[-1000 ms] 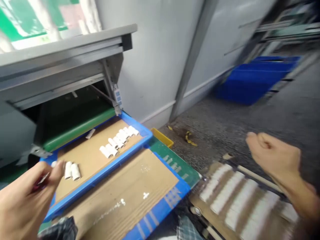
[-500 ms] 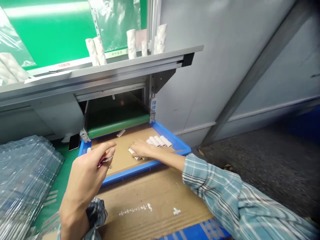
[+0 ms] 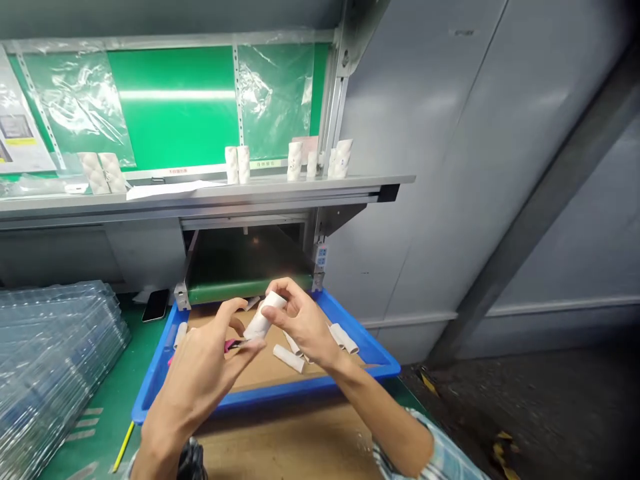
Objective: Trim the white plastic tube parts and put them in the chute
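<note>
Above the blue tray [image 3: 345, 385], my right hand [image 3: 307, 327] pinches a short white tube [image 3: 263, 319] near its upper end. The tube is tilted, its upper end leaning right. My left hand [image 3: 207, 363] is closed round a small tool with a pink handle [image 3: 231, 345] and a thin metal tip; its exact kind is partly hidden. My left thumb and fingers are beside the tube's lower end, and I cannot tell how firmly they touch it. Below, a loose white tube [image 3: 289, 359] lies on the tray's brown cardboard lining, with several more to the right.
A green conveyor belt [image 3: 240, 291] ends over the tray's back edge. At left are stacked clear plastic trays [image 3: 65, 353], a phone [image 3: 156, 305] and a yellow stick [image 3: 123, 447]. White textured cylinders [image 3: 295, 161] stand on the metal shelf [image 3: 270, 191]. A grey wall rises at right.
My right hand has lifted a white tube from the tray and brought it up to my left hand. The left hand has moved right with the pink-handled tool. The view has tilted upward.
</note>
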The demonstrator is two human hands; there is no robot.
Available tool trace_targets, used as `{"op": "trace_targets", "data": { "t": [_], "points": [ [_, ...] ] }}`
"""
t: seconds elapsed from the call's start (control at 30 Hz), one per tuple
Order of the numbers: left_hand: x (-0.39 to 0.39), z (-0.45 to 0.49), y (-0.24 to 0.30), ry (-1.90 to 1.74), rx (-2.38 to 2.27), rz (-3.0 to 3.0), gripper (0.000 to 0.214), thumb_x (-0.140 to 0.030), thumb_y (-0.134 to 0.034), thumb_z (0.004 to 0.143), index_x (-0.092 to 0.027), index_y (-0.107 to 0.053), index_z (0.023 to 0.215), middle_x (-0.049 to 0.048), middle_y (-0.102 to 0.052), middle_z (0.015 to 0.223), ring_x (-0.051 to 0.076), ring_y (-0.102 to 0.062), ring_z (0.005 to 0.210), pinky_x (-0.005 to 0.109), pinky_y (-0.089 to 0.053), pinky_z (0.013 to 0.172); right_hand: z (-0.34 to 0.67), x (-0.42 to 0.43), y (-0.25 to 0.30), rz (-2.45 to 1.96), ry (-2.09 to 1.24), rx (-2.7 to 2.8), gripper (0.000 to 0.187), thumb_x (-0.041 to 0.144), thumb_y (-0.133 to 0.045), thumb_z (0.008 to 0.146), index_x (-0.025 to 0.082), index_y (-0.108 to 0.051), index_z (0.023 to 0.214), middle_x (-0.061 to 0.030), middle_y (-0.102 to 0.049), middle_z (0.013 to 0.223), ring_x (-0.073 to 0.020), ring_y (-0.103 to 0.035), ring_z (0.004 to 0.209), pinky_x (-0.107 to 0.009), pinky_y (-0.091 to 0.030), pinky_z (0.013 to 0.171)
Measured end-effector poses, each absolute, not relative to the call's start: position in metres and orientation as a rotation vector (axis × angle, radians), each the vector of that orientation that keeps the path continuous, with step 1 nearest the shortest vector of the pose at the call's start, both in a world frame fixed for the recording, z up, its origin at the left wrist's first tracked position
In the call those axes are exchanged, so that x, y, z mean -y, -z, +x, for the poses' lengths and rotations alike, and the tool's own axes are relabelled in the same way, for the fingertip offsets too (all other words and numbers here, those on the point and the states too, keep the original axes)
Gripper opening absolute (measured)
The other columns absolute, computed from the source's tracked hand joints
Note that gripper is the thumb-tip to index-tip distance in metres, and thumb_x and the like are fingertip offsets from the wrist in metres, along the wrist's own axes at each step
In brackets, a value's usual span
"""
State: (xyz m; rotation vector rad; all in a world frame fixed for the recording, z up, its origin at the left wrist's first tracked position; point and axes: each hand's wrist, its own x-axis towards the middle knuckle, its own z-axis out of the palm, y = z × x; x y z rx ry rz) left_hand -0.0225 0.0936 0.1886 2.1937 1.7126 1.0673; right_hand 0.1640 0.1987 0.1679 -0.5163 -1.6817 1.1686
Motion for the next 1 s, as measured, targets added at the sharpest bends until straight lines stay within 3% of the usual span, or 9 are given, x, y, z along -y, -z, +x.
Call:
{"op": "trace_targets", "data": {
  "t": [0.07,0.17,0.27,0.37,0.53,0.63,0.7,0.87,1.0],
  "points": [
    [-0.095,-0.017,-0.185,-1.155,-1.600,2.161,0.041,-0.036,-0.065,0.102,-0.035,-0.053,0.141,-0.0044,-0.079,0.105,0.016,-0.069,0.068,0.024,-0.045,0.062,0.161,-0.188,-0.173,-0.397,-1.277,1.484,0.057,0.063,-0.092,0.081,0.024,-0.056,0.103,0.0027,-0.058,0.090,-0.0125,-0.060,0.079,-0.023,-0.056,0.071],
    [-0.099,-0.013,-0.181,-1.274,-1.527,2.127,0.027,-0.035,-0.063,0.104,-0.033,-0.059,0.130,-0.0055,-0.075,0.093,0.014,-0.062,0.062,0.023,-0.043,0.058,0.160,-0.183,-0.175,-0.313,-1.331,1.426,0.050,0.064,-0.086,0.088,0.023,-0.060,0.101,0.0021,-0.059,0.089,-0.0115,-0.061,0.075,-0.022,-0.056,0.068],
    [-0.104,-0.010,-0.179,-1.376,-1.492,2.078,0.021,-0.039,-0.062,0.106,-0.031,-0.059,0.126,-0.0055,-0.073,0.087,0.013,-0.059,0.061,0.022,-0.043,0.056,0.162,-0.184,-0.171,-0.247,-1.376,1.453,0.045,0.059,-0.083,0.093,0.024,-0.067,0.115,-0.0033,-0.071,0.103,-0.0165,-0.071,0.092,-0.028,-0.062,0.086],
    [-0.107,-0.007,-0.176,-1.392,-1.517,2.070,0.027,-0.041,-0.063,0.108,-0.030,-0.056,0.131,-0.0049,-0.076,0.090,0.013,-0.060,0.058,0.022,-0.045,0.057,0.166,-0.186,-0.164,-0.234,-1.412,1.443,0.052,0.047,-0.090,0.090,0.029,-0.068,0.133,-0.0060,-0.075,0.125,-0.0201,-0.072,0.117,-0.032,-0.060,0.105],
    [-0.109,-0.012,-0.174,-1.476,-1.598,2.397,0.020,-0.037,-0.067,0.108,-0.031,-0.065,0.127,-0.0077,-0.073,0.081,0.010,-0.060,0.058,0.020,-0.042,0.059,0.174,-0.188,-0.161,-0.242,-1.423,1.560,0.060,0.047,-0.077,0.101,0.030,-0.057,0.155,-0.0082,-0.073,0.136,-0.0218,-0.075,0.116,-0.035,-0.063,0.099],
    [-0.110,-0.019,-0.178,-1.531,-1.554,2.328,0.039,-0.037,-0.067,0.107,-0.030,-0.060,0.146,-0.0082,-0.068,0.078,0.008,-0.051,0.053,0.018,-0.041,0.056,0.181,-0.190,-0.165,-0.256,-1.365,1.727,0.068,0.046,-0.074,0.103,0.030,-0.046,0.163,-0.0083,-0.075,0.134,-0.0230,-0.075,0.118,-0.041,-0.059,0.106],
    [-0.111,-0.021,-0.181,-1.469,-1.473,2.244,0.049,-0.038,-0.068,0.106,-0.028,-0.058,0.153,-0.0054,-0.070,0.082,0.009,-0.053,0.057,0.018,-0.043,0.056,0.185,-0.192,-0.167,-0.273,-1.322,1.790,0.063,0.044,-0.078,0.101,0.029,-0.052,0.156,-0.0070,-0.079,0.127,-0.0231,-0.074,0.119,-0.043,-0.055,0.112],
    [-0.117,-0.023,-0.180,-1.590,-1.378,2.020,0.027,-0.043,-0.076,0.101,-0.022,-0.077,0.118,0.0019,-0.077,0.092,0.012,-0.063,0.068,0.019,-0.048,0.059,0.190,-0.196,-0.173,-0.260,-1.352,1.684,0.038,0.043,-0.087,0.094,0.025,-0.070,0.123,-0.0061,-0.080,0.123,-0.0219,-0.077,0.115,-0.034,-0.060,0.102],
    [-0.117,-0.022,-0.177,-1.641,-1.384,1.961,0.032,-0.046,-0.079,0.098,-0.023,-0.076,0.121,0.0024,-0.079,0.092,0.014,-0.066,0.069,0.020,-0.048,0.058,0.192,-0.194,-0.176,-0.252,-1.309,1.663,0.030,0.039,-0.086,0.094,0.024,-0.075,0.118,-0.0047,-0.081,0.116,-0.0188,-0.078,0.108,-0.029,-0.063,0.098]
  ]
}}
